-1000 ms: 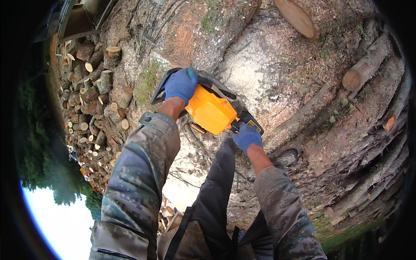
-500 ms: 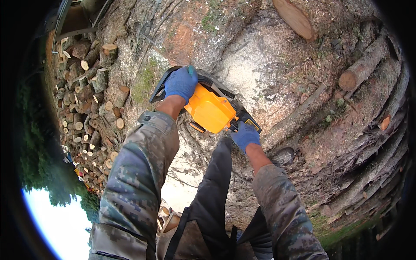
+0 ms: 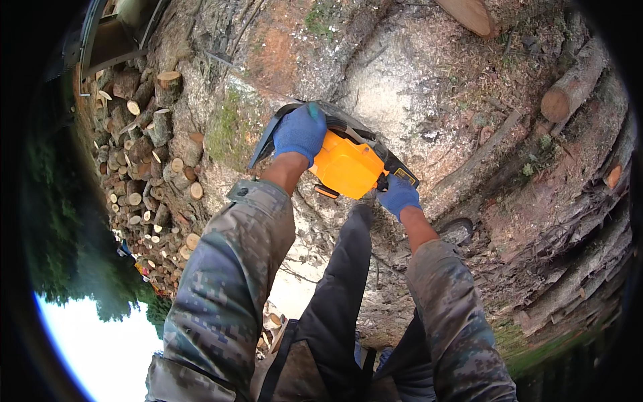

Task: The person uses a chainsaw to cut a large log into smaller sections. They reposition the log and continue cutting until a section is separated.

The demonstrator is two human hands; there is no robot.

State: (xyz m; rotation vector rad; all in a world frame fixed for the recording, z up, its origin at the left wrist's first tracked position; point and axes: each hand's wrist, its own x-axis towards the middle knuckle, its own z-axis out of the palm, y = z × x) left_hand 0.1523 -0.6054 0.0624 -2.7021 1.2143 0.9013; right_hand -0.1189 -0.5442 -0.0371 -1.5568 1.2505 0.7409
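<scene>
**Both hands on the chainsaw**

At centre frame, my left hand [image 3: 301, 131] in a blue glove is wrapped around the front handle of the orange chainsaw [image 3: 347, 164]. At four o'clock from it, my right hand [image 3: 398, 195] grips the rear handle. Cut firewood rounds [image 3: 144, 167] lie piled at nine o'clock; a log [image 3: 573, 88] lies at two o'clock.

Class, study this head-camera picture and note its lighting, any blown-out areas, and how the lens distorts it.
Head view: soft, even daylight with no hard shadows on the orange chainsaw; the sky patch at lower left is blown out white; fisheye bending curves the firewood pile and logs toward a black rim; left hand and right hand in blue gloves look sharp.
</scene>
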